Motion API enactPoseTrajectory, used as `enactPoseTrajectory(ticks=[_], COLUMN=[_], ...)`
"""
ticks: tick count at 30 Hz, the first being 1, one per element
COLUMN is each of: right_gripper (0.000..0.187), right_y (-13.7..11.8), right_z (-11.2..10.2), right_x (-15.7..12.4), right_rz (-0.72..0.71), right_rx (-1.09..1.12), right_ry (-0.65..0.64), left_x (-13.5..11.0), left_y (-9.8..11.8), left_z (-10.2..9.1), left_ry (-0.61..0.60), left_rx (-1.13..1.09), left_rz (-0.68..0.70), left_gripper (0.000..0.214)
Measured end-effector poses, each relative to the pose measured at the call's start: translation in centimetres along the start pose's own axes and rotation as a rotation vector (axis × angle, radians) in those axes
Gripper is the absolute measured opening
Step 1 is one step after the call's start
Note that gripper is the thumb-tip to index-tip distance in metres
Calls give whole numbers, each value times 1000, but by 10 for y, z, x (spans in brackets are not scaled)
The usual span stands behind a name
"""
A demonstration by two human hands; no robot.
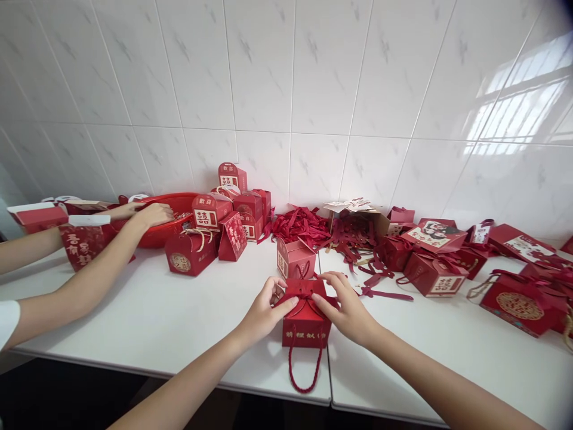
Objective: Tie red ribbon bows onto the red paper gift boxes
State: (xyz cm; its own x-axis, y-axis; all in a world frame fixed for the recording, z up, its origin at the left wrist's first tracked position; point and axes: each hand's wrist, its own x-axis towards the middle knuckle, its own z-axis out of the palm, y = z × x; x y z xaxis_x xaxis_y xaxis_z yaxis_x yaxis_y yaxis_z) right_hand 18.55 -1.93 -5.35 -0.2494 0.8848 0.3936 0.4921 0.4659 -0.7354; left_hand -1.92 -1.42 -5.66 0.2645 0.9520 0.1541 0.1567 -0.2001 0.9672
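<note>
A red gift box (305, 334) with gold characters stands in front of me at the table's front edge. Its twisted red cord handle (306, 389) hangs down over the front. A red ribbon (304, 294) is knotted across the top, threaded at two holes. My left hand (274, 301) is closed at the left side of the knot, thumb on the ribbon and fingers curled behind. On the other side, my right hand (342, 298) is closed on the ribbon's right part, its thumb pressing near the knot. Part of the ribbon lies hidden under my fingers.
Another red box (296, 260) stands just behind. A ribbon pile (301, 226) and an open carton (380, 224) of ribbons lie near the wall. Finished-looking boxes (436, 272) crowd the right. At left, another person's hand (156, 215) reaches into a red basin (154, 239), beside stacked boxes (210, 212).
</note>
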Motion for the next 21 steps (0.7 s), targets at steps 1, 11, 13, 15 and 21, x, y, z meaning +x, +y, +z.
enactPoseTrajectory(ticks=[1,11,13,15,21], right_gripper=[43,65,61,58,59], right_y=[2,3,1,0,2], right_z=[-1,-10,-8,-4,-2], right_x=[0,16,20,24,21], right_rz=[94,59,37,43,88], right_rx=[69,-34,-84,-104,-78], right_ry=[-35,-113,-108,-94,-62], left_x=[1,15,17,17,18], left_y=[1,16,17,16,9], left_z=[-1,-5,-4,-3,-5], left_ry=[-6,-31,-29,-24,-24], left_rx=[3,85,115,121,134], left_rz=[-5,-89,-95,-95,-81], left_gripper=[27,48,42,39,38])
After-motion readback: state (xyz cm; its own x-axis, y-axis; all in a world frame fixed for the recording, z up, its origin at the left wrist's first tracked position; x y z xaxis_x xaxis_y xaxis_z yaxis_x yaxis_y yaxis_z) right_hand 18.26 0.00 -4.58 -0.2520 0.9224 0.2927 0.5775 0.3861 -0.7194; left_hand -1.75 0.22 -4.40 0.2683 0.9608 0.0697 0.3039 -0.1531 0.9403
